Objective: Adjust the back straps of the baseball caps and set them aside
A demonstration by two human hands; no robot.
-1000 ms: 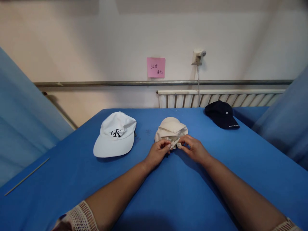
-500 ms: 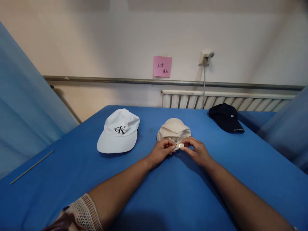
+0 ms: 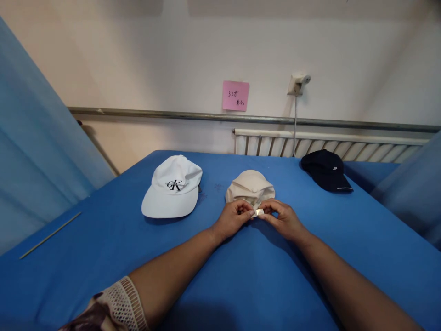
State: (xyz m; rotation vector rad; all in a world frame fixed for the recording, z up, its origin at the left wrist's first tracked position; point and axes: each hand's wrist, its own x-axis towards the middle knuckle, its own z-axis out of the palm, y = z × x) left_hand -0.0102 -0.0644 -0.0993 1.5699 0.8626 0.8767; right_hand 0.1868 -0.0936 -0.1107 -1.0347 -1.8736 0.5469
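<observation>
A beige cap (image 3: pixel 250 184) lies in the middle of the blue table (image 3: pixel 241 276) with its back toward me. My left hand (image 3: pixel 234 219) and my right hand (image 3: pixel 282 219) meet at its rear edge. Both pinch the cap's back strap, and a small metal buckle (image 3: pixel 259 212) shows between my fingertips. To the left lies a white cap (image 3: pixel 174 186) with a black logo, its brim facing me. A dark navy cap (image 3: pixel 326 170) rests at the far right of the table.
A thin wooden stick (image 3: pixel 50 235) lies near the table's left edge. Blue curtains (image 3: pixel 37 151) hang on both sides. Behind the table are a white radiator (image 3: pixel 310 145), a metal rail, a pink note (image 3: pixel 235 96) and a wall socket with a cord.
My hands have closed in on the strap, and the buckle now shows between my fingertips. My view has shifted a little to the left.
</observation>
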